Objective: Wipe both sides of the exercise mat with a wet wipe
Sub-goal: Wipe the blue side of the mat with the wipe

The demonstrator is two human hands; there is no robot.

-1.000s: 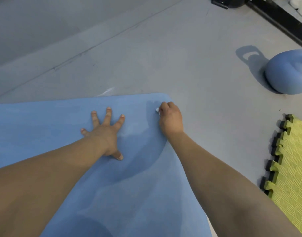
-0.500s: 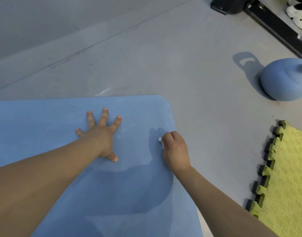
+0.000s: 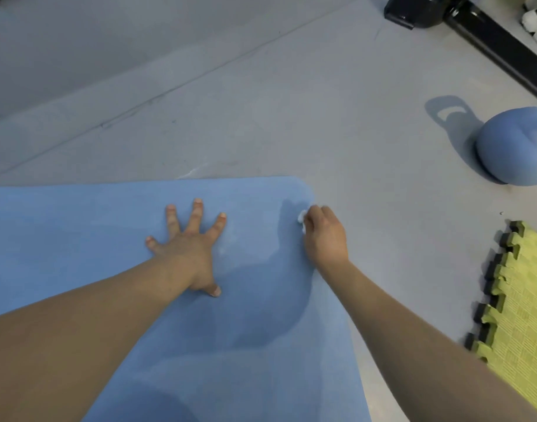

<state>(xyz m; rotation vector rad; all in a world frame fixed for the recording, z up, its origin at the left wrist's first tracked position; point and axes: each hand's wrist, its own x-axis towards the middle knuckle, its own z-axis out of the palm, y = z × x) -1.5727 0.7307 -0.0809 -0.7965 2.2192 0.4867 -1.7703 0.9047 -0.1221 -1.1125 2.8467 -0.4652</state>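
The blue mat (image 3: 124, 269) lies flat on the grey floor (image 3: 291, 102), filling the view from six to nine o'clock, and the left hand (image 3: 188, 251) stays pressed on it with fingers spread straight. At two o'clock from it, the right hand (image 3: 325, 236), fingers curled around a balled white wipe (image 3: 302, 219), has slid back up to the mat's far right corner after being nearer a moment ago. This looks like back-and-forth scrubbing along the right edge of the first side; the underside is probably not yet done.

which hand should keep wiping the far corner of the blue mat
Right. The right hand already pinches the small white wet wipe at the far right corner of the blue foam exercise mat. The left hand lies flat with spread fingers, pressing the mat down.
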